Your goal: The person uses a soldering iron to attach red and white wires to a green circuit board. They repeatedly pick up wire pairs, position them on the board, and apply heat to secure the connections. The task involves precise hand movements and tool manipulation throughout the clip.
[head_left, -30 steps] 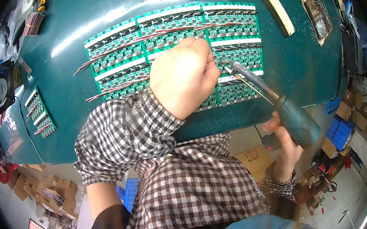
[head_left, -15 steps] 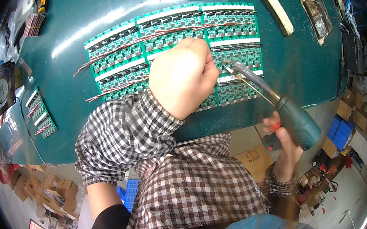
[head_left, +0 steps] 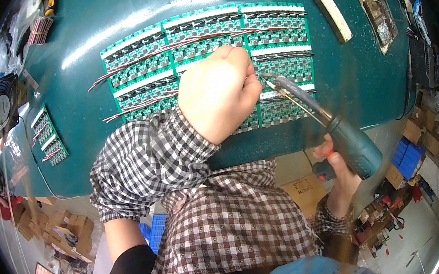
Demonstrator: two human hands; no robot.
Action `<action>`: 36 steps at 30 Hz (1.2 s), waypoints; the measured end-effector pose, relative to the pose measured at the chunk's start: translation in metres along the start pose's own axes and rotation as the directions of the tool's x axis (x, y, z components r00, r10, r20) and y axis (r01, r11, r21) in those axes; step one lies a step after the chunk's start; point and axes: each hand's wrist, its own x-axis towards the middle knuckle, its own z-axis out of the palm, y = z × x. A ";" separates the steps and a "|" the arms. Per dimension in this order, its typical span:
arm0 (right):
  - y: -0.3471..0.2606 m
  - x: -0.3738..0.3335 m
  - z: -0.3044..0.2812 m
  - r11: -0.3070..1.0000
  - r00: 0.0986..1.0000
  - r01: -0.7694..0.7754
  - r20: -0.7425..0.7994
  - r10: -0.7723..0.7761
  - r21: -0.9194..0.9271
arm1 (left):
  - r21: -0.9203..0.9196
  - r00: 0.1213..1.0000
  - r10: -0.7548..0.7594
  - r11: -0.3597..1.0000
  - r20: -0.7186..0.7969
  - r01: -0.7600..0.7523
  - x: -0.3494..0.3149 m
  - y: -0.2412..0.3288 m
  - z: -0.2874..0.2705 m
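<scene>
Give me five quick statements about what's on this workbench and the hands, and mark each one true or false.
1. The right hand holds a green-handled tool. True.
2. The left hand is beneath the circuit boards. False: it is over them, hiding some.
3. The fan is on the picture's right. False: it is on the left.
4. A small board panel lies apart from the large group. True.
5. The left sleeve is checked. True.

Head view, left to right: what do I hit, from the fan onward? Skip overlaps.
Black fan → small green circuit board → left hand → right hand → worn dark block.
</scene>
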 end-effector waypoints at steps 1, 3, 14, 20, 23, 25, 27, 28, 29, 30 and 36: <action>0.001 0.000 0.000 1.000 1.000 0.003 0.004 -0.003 0.006 | -0.001 1.000 0.000 1.000 -0.001 0.000 0.000 0.000 0.000; 0.003 0.000 -0.001 1.000 1.000 0.008 0.013 -0.008 0.019 | 0.005 1.000 0.006 1.000 -0.001 -0.006 0.000 0.000 0.000; 0.002 0.001 0.000 0.999 1.000 0.020 0.002 -0.020 -0.042 | 0.018 1.000 0.017 1.000 -0.019 -0.016 0.001 0.000 0.002; 0.003 0.001 -0.001 1.000 1.000 0.007 0.010 -0.007 -0.006 | 0.016 1.000 0.016 1.000 -0.019 -0.015 0.001 -0.001 0.002; 0.002 0.001 -0.001 1.000 1.000 0.010 0.010 -0.010 -0.024 | 0.013 1.000 0.020 1.000 -0.021 -0.020 0.001 -0.001 0.004; 0.000 0.002 0.000 0.999 1.000 0.001 0.004 -0.001 -0.036 | 0.015 1.000 0.014 1.000 -0.018 -0.014 0.001 0.000 0.003; 0.000 0.001 0.000 0.999 1.000 -0.014 0.001 0.014 -0.041 | 0.016 1.000 0.020 1.000 -0.018 -0.020 0.001 -0.001 0.002; -0.001 0.001 0.000 0.999 1.000 -0.016 0.000 0.016 -0.043 | 0.017 1.000 0.024 1.000 -0.019 -0.023 0.001 -0.001 0.002; -0.002 0.001 0.000 0.999 1.000 -0.018 0.000 0.018 -0.045 | 0.023 1.000 0.023 0.999 -0.021 -0.023 0.001 -0.001 0.003; -0.002 0.000 0.000 0.999 1.000 -0.020 -0.001 0.020 -0.046 | 0.028 0.999 0.022 0.999 -0.023 -0.021 0.001 -0.001 0.003; 0.005 0.000 -0.004 1.000 0.999 0.029 -0.012 -0.029 0.000 | 0.021 0.999 0.022 1.000 -0.024 -0.022 0.000 -0.001 0.003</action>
